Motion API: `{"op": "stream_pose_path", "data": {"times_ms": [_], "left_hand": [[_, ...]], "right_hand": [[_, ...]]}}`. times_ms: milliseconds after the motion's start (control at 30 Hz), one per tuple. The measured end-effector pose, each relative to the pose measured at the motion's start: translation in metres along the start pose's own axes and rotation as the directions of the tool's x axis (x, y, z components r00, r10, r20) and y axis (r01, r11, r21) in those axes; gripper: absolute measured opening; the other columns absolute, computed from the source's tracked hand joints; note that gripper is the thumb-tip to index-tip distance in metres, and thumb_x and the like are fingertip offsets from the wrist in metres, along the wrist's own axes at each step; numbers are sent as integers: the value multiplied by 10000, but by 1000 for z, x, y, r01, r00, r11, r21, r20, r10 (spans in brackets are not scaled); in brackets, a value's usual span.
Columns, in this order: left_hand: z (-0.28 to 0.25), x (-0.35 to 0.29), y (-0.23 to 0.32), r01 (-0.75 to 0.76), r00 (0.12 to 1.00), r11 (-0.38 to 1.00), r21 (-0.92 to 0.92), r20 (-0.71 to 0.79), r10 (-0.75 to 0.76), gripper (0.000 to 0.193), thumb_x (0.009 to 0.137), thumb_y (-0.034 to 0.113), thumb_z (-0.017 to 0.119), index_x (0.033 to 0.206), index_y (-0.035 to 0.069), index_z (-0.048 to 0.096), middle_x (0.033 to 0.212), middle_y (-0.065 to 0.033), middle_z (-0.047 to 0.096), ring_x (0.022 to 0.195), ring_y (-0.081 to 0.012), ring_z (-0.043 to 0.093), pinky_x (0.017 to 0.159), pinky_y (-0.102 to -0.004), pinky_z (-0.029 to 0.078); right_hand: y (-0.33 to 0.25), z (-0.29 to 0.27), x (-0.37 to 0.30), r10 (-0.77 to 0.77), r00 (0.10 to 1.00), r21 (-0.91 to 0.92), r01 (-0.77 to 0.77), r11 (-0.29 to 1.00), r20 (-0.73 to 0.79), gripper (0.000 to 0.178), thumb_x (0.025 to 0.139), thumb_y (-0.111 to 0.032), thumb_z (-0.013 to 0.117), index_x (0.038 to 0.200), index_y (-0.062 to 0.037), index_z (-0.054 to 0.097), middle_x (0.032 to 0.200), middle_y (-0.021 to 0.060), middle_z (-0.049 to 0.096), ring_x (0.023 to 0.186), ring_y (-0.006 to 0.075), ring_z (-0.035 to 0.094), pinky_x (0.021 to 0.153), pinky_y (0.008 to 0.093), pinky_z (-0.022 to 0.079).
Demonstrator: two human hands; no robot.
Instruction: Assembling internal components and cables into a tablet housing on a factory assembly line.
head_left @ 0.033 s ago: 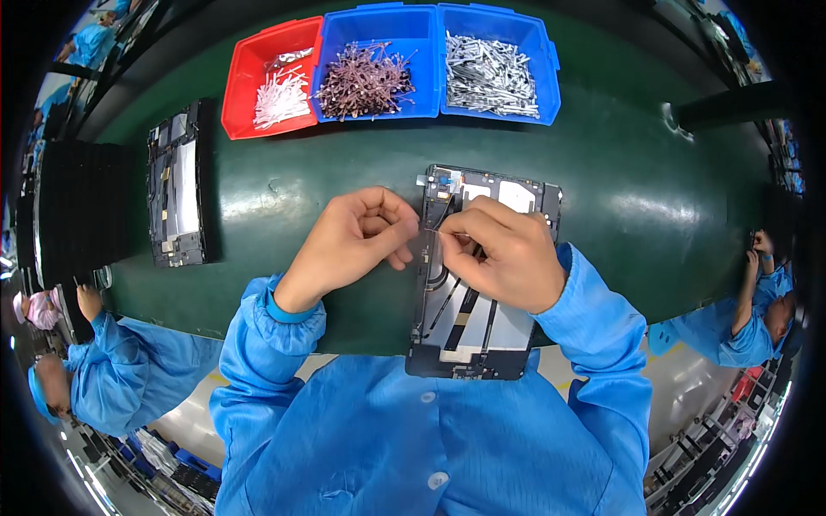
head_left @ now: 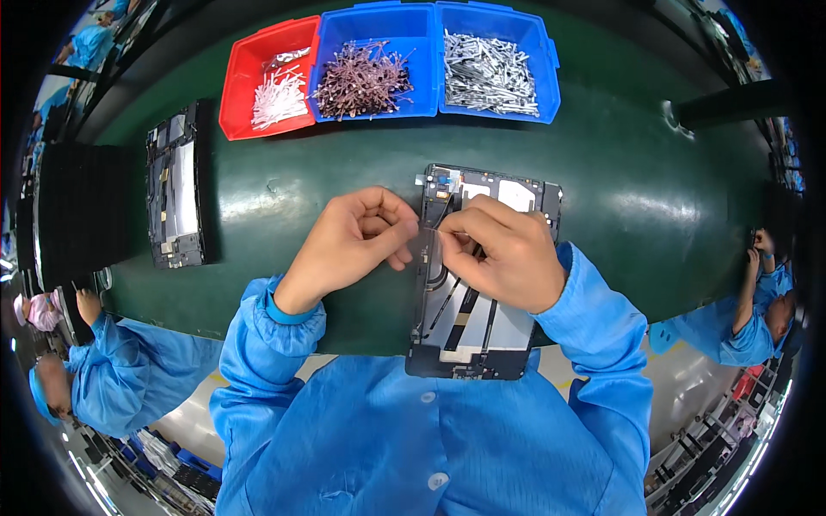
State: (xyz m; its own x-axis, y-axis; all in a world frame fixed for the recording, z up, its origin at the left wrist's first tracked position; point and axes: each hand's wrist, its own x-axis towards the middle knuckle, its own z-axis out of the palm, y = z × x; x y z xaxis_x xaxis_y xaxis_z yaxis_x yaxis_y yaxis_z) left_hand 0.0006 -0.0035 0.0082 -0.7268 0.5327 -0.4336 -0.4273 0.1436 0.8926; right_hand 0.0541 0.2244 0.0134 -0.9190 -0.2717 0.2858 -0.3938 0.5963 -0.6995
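Observation:
An opened tablet (head_left: 508,334), with its black frame, silver inner plate and dark cables bared, lies in front of me, its lower end at the table's near edge. Over its middle, my right hand (head_left: 506,256) is closed in a pinch on a thin pale strip (head_left: 434,230), whose tip pokes out toward the left. My left hand (head_left: 354,239) hovers beside the tablet's left edge, thumb and forefinger pressed together close to that tip. Whatever those left fingertips hold is too small to make out. A clear tab sticks out at the tablet's upper left corner.
At the back stand a red bin (head_left: 233,107) of white strips, a blue bin (head_left: 413,21) of brownish thin cables and another blue bin (head_left: 545,64) of silvery strips. A second opened tablet (head_left: 185,189) lies left, by a dark stack (head_left: 82,206). Co-workers sit on both sides.

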Motion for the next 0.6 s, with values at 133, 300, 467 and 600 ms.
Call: {"op": "stream_pose_path", "data": {"times_ms": [133,300,467,600], "left_hand": [[2,1,2,26,999,999,32,-26,-25,126,987,72,700,1018,-39,649,823,-56,697,720,-115,701,628,-265,578],[2,2,2,13,1000,999,39,-14,-12,130,981,75,712,1006,-38,652,818,-56,700,713,-114,703,615,-262,577],[3,2,2,27,999,998,62,-28,-25,119,975,64,715,993,-38,656,822,-59,704,712,-115,707,603,-259,580],[2,4,3,17,999,998,59,-28,-16,103,965,46,714,986,-38,658,830,-61,704,708,-115,708,603,-260,584]], "right_hand": [[1,-1,2,-11,1000,-43,12,999,21,120,804,-20,776,906,-36,714,790,50,644,624,179,687,551,304,558],[3,-2,2,-34,999,-53,36,998,42,118,802,-19,767,903,-42,708,781,53,635,613,186,676,542,310,550],[5,-3,4,-39,998,-55,42,998,55,119,811,-22,763,910,-49,702,778,54,632,605,188,667,536,315,543],[5,-2,6,-41,999,-36,42,998,36,118,813,-24,763,908,-56,699,766,51,628,602,193,661,530,319,535]]}}
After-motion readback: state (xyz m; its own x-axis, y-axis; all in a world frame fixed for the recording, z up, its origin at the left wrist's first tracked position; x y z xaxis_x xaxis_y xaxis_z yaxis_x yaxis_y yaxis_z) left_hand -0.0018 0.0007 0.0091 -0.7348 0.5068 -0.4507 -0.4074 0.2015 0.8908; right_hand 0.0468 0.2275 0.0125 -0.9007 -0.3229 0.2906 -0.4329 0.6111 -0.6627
